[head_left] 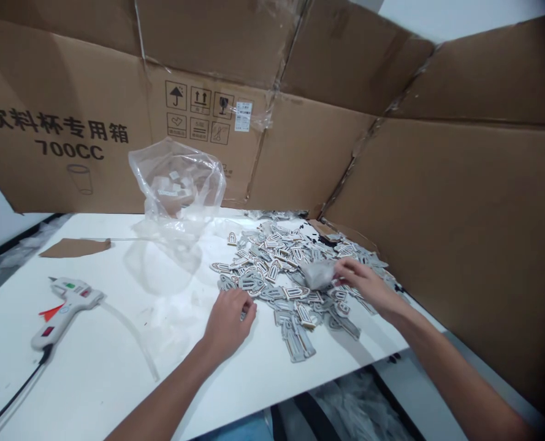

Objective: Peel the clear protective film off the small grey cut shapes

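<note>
My right hand (364, 285) reaches over the right part of a pile of flat grey pieces (295, 291) with pale arched, window-like outlines. Its fingers and thumb are closed on a grey piece (318, 275), which is smeared by motion, so its exact shape does not show. At the pile's near left edge, my left hand (230, 320) rests low over the table with curled fingers. A bit of grey shows between its thumb and fingers, too small to name. One loose arched piece (232, 239) lies apart at the back left of the pile.
A white glue gun (67, 309) with a black cord lies at left on the white table (180, 380), a clear glue stick (137, 340) trailing from it. Behind stand a clear plastic bag (175, 184) and a cardboard scrap (75, 247). Tall cardboard walls (460, 208) enclose the back and right.
</note>
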`<state>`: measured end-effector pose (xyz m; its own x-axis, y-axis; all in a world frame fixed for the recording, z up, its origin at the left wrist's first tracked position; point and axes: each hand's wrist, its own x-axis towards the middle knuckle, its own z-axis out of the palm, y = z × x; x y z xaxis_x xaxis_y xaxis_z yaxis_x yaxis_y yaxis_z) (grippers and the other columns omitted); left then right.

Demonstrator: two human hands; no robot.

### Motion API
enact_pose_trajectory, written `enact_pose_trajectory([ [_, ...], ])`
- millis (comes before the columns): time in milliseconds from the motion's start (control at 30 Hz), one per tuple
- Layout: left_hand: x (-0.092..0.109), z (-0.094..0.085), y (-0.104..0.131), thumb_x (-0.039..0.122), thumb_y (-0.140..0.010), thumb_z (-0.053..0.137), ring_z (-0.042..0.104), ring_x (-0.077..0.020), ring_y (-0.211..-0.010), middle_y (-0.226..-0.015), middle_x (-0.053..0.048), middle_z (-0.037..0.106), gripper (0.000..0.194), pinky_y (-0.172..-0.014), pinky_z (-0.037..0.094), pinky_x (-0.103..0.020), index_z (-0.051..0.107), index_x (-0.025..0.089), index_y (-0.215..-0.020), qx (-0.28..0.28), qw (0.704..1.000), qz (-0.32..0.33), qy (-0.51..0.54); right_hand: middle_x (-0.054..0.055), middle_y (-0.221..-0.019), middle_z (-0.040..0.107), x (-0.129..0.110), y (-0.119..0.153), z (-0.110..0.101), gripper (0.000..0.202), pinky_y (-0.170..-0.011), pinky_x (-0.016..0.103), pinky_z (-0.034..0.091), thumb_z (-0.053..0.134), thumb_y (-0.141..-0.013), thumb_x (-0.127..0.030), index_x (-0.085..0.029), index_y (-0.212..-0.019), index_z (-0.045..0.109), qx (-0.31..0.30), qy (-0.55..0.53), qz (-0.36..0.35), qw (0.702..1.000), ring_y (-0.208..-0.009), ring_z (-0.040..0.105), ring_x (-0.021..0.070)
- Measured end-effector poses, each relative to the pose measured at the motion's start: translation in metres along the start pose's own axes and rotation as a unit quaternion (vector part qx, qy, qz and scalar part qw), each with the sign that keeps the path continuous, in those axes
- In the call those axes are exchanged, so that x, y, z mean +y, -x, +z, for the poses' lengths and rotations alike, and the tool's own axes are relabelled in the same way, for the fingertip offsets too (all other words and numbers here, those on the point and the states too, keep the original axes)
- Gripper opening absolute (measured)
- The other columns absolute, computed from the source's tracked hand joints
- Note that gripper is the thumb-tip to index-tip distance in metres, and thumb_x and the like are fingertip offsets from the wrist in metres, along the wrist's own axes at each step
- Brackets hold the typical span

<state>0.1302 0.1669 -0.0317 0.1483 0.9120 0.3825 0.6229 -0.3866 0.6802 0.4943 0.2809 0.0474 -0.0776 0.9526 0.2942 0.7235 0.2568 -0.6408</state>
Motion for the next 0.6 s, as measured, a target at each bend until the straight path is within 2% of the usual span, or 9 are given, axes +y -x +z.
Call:
enact_pose_trajectory([
  [100,0.0,0.0,0.001,0.023,-0.108,0.058,0.066,-0.0263,-0.094,-0.092,-0.005,0.071,0.019,-0.088,0.047,-0.042,0.062,0.023,-0.089,-0.003,1.0,0.002,0.001,0.009,-0.094,0.072,-0.006,0.01,0.006,0.062,-0.075,0.03,0.057,0.05,-0.101,-0.082,-0.021,-0.096,0.063,-0.012,-0.034,0.012,0.999,-0.085,0.066,0.0196],
  [200,0.0,0.0,0.001,0.024,-0.109,0.057,0.065,-0.0262,-0.094,-0.092,-0.005,0.071,0.02,-0.089,0.047,-0.042,0.062,0.022,-0.09,-0.004,1.0,-0.001,0.002,0.009,-0.096,0.071,-0.009,0.011,0.014,0.065,-0.076,0.03,0.056,0.049,-0.1,-0.084,-0.021,-0.099,0.062,0.003,-0.041,0.016,0.999,-0.087,0.065,0.0197],
  [400,0.0,0.0,0.001,0.024,-0.11,0.055,0.065,-0.0258,-0.094,-0.092,-0.005,0.07,0.021,-0.089,0.047,-0.043,0.062,0.022,-0.09,-0.005,1.0,0.001,0.0,0.008,-0.088,0.068,-0.011,-0.001,0.022,0.057,-0.073,0.03,0.049,0.057,-0.098,-0.077,-0.021,-0.095,0.062,0.031,-0.017,0.009,0.999,-0.08,0.058,0.0195],
  [600,0.0,0.0,0.001,0.026,-0.111,0.054,0.065,-0.0267,-0.094,-0.092,-0.006,0.072,0.023,-0.088,0.047,-0.044,0.062,0.023,-0.09,-0.007,1.0,-0.001,0.0,0.01,-0.093,0.072,-0.008,-0.015,0.027,0.053,-0.076,0.031,0.053,0.053,-0.101,-0.072,-0.02,-0.099,0.063,0.01,-0.022,0.014,1.0,-0.083,0.064,0.0208],
])
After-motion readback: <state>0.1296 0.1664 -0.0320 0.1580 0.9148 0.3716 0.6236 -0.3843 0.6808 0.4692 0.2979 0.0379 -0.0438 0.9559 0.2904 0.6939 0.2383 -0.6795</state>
